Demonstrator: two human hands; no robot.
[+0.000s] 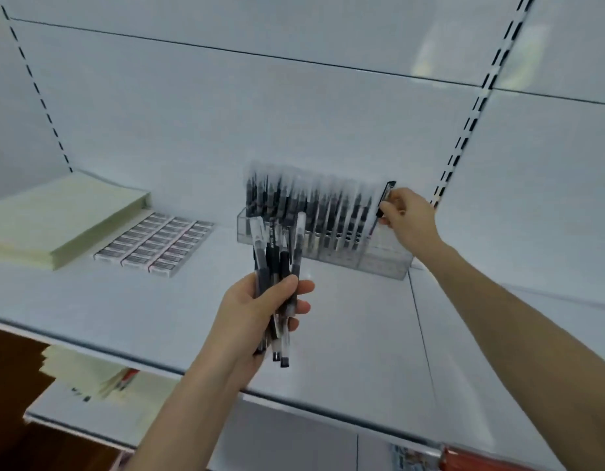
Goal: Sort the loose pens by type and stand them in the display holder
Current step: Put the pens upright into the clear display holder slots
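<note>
My left hand (256,314) grips a bundle of loose pens (277,263), black and clear-barrelled, held upright over the white shelf (124,300). A clear display holder (386,263) stands at the back of the shelf, its left and middle slots filled with several upright black pens with clear caps. My right hand (409,219) pinches a single black pen (385,198) above the holder's right end, next to the last row of standing pens.
A stack of pale green paper (63,222) lies at the shelf's left. Beside it sits a block of small boxed items (154,243). Slotted uprights (464,130) run up the back wall. A lower shelf holds more pale papers (86,375).
</note>
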